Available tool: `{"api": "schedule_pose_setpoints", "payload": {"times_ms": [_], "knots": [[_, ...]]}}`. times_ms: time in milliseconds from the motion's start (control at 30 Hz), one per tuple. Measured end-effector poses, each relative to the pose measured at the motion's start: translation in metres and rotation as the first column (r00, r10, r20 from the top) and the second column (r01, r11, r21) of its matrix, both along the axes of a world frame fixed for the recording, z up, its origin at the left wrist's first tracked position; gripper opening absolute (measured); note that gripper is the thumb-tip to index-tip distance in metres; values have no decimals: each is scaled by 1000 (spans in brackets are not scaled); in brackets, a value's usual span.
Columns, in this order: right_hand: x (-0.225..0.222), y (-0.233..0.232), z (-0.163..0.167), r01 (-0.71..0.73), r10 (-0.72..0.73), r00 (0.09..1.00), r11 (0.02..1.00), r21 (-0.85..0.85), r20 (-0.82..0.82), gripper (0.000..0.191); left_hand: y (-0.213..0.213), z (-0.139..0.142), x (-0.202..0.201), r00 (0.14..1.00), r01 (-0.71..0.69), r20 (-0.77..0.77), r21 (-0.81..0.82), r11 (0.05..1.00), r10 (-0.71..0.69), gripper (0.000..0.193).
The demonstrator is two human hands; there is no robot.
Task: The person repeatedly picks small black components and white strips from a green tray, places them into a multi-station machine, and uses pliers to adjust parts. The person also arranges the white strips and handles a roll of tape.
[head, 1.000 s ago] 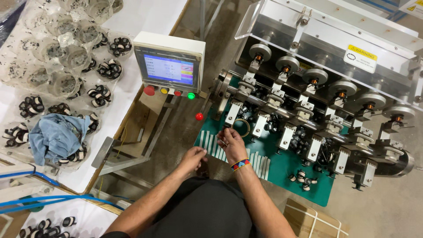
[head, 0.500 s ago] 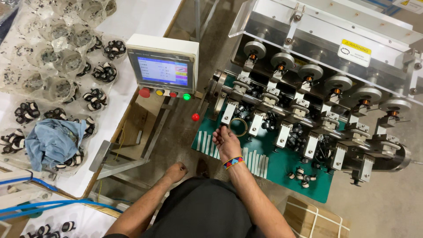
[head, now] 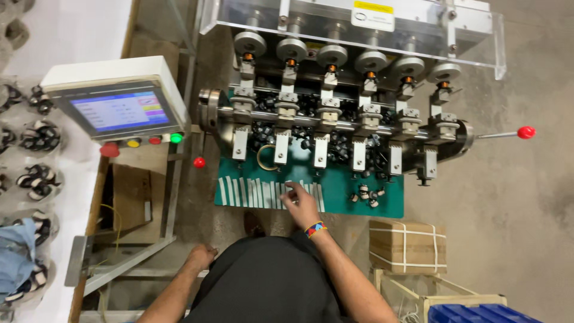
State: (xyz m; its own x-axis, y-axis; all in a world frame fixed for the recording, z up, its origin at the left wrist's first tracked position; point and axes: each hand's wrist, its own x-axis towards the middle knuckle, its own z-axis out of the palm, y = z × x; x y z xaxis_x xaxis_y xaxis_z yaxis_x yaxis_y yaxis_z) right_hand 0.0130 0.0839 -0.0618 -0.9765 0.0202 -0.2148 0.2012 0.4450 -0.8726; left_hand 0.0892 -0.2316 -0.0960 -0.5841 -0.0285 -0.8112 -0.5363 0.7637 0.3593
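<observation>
Right hand on the white strips at the near edge of the green mat, left hand down by the hip.

Nearest, the left hand (head: 201, 257) hangs loosely curled beside the dark shirt, holding nothing, with bare floor and a metal frame (head: 122, 263) just to its left. The right hand (head: 301, 203), fingers spread and open, rests its fingertips on the row of white strips (head: 257, 193) along the green mat (head: 341, 200); whether it pinches one I cannot tell. Open mat lies to its right before small black parts (head: 366, 195). Beyond stands the winding machine (head: 335, 113); the control panel (head: 119, 107) sits left, a strapped cardboard box (head: 406, 245) right.
</observation>
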Motion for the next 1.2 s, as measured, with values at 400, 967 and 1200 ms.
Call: {"api": "schedule_pose_setpoints", "payload": {"times_ms": [400,967,1200], "knots": [[12,241,-22,449,-372,886,532,718,-278,48,43,-2,-5,982,-173,-66,57,983,176,36],[-8,259,-45,131,-22,964,905,405,-264,29,104,5,33,963,-167,-223,-47,985,152,33],[8,228,-39,-98,261,956,718,689,-135,89,123,7,47,958,-244,-183,-124,962,220,34]]}}
